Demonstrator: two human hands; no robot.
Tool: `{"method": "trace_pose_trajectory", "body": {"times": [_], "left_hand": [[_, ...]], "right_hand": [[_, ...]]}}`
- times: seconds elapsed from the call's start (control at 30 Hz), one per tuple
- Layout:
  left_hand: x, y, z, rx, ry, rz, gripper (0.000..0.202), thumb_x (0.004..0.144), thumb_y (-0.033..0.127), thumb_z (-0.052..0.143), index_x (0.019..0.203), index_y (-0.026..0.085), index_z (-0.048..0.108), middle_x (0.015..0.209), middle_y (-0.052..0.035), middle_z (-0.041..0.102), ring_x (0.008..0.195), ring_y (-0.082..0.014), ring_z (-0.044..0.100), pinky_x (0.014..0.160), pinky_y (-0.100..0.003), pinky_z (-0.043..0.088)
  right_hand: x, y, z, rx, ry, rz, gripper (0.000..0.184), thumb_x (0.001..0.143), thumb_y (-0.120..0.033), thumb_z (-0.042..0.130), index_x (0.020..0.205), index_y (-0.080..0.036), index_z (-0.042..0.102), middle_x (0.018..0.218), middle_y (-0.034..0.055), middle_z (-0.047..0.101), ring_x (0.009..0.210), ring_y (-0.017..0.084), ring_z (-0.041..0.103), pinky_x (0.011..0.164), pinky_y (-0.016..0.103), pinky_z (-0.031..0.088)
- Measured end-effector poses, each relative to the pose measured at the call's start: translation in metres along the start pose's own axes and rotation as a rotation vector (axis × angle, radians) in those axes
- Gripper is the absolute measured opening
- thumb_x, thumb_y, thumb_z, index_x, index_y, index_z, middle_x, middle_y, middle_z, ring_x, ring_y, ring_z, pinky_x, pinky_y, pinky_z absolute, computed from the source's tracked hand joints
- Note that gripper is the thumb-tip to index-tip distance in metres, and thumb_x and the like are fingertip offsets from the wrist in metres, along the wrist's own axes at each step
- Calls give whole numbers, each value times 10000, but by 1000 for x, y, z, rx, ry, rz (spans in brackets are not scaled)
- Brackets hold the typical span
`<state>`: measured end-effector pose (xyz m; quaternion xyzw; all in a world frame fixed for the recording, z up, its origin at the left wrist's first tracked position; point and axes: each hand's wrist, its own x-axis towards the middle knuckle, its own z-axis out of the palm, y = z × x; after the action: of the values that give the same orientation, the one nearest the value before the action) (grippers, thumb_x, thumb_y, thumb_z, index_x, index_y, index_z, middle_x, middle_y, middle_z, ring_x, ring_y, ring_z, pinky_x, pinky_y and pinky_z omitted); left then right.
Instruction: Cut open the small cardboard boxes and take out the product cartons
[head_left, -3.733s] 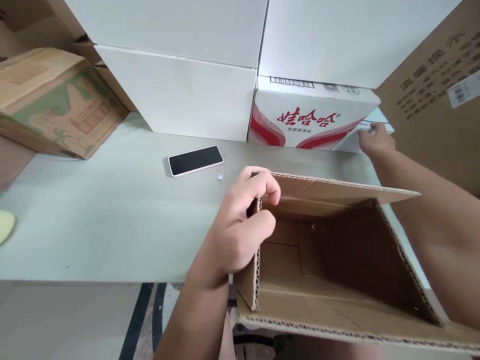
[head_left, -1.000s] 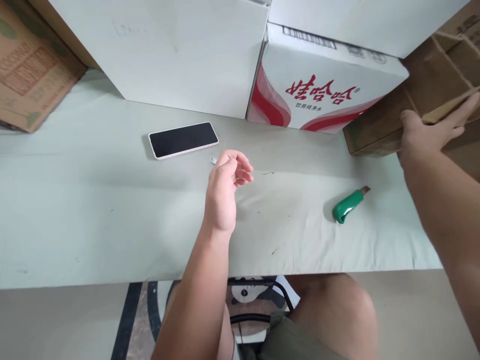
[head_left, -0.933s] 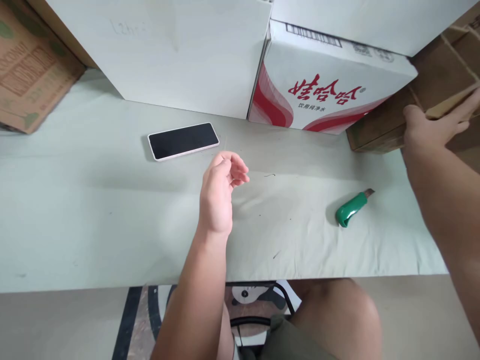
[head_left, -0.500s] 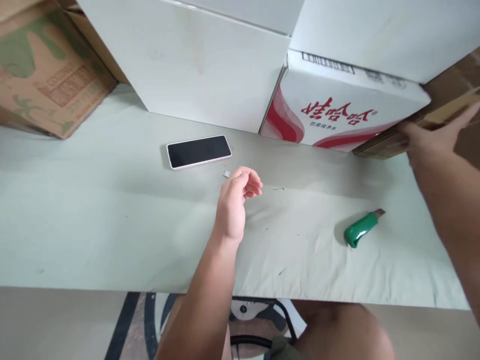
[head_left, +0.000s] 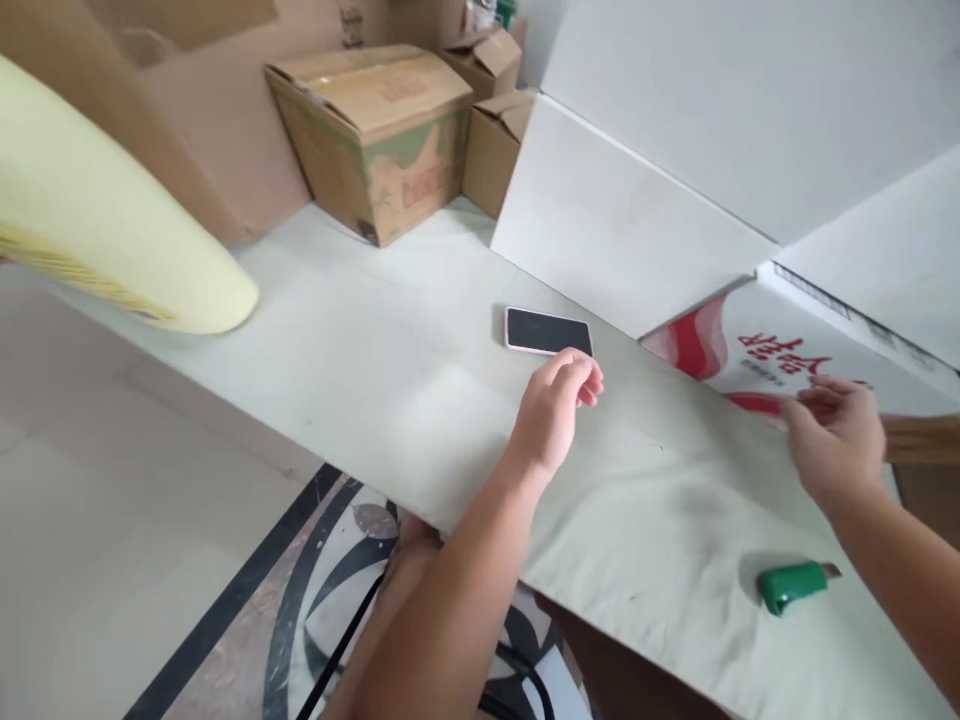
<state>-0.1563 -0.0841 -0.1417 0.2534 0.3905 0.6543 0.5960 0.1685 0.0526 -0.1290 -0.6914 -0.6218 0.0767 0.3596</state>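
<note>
A pink-rimmed phone (head_left: 547,331) lies on the table with its dark screen up. My left hand (head_left: 553,408) is over the cloth just in front of it, overlapping the phone's near right corner. Its fingers are curled together with the thumb against them, and nothing shows in them. To the right, my right hand (head_left: 836,435) is held in front of a white and red carton (head_left: 720,335). The fingers there are loosely bent, the thumb stands apart, and I see nothing held. A green utility knife (head_left: 793,586) with its blade out lies below the right hand.
White boxes (head_left: 622,220) stand along the back. Brown cardboard boxes (head_left: 412,170) sit at the far corner. A large pale yellow rounded object (head_left: 127,220) juts in from the left. A brown box (head_left: 926,440) is at the right edge, partly behind my right arm.
The view has swung left, bringing the yellow object and more boxes in. My right hand has come away from the brown box at the right. The small square piece by the phone no longer shows.
</note>
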Motion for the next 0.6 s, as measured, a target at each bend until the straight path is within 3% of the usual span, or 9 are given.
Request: {"method": "trace_pose_trajectory", "body": {"times": [0.1, 0.23, 0.37, 0.5, 0.6], "left_hand": [[1, 17, -26, -89, 170, 57, 234, 886, 370, 502, 732, 202, 557, 773, -12, 562, 735, -151, 514, 771, -313, 392], [6, 34, -54, -198, 312, 149, 228, 847, 378, 517, 707, 201, 550, 728, -7, 539, 703, -142, 502, 725, -285, 390], [12, 48, -78, -288, 429, 196, 226, 805, 389, 542, 683, 199, 540, 707, 1, 504, 681, -132, 485, 684, -261, 386], [16, 58, -97, -292, 489, 188, 225, 785, 379, 540, 661, 192, 550, 707, -7, 512, 676, -133, 482, 673, -262, 387], [15, 61, -108, -317, 502, 190, 237, 793, 399, 557, 679, 192, 563, 715, -7, 517, 689, -136, 479, 688, -267, 390]], "right_hand": [[-15, -75, 55, 66, -158, -180, 392, 618, -420, 639, 975, -275, 569, 939, 61, 649, 837, 251, 681, 842, 493, 590], [-29, -185, 148, 144, -323, -420, 347, 722, -378, 650, 1047, -255, 634, 1149, 89, 677, 960, 223, 701, 804, 391, 605], [-51, -312, 229, 200, -420, -894, 282, 824, -228, 601, 1106, -233, 600, 1209, 94, 664, 1146, 239, 650, 1027, 439, 581], [-69, -426, 271, 28, -482, -971, 298, 955, -255, 583, 1244, -216, 522, 1396, 62, 587, 1330, 195, 561, 1172, 394, 501], [-73, -473, 290, 1, -500, -962, 340, 954, -246, 634, 1263, -189, 506, 1444, 80, 552, 1417, 252, 522, 1230, 490, 450]]}}
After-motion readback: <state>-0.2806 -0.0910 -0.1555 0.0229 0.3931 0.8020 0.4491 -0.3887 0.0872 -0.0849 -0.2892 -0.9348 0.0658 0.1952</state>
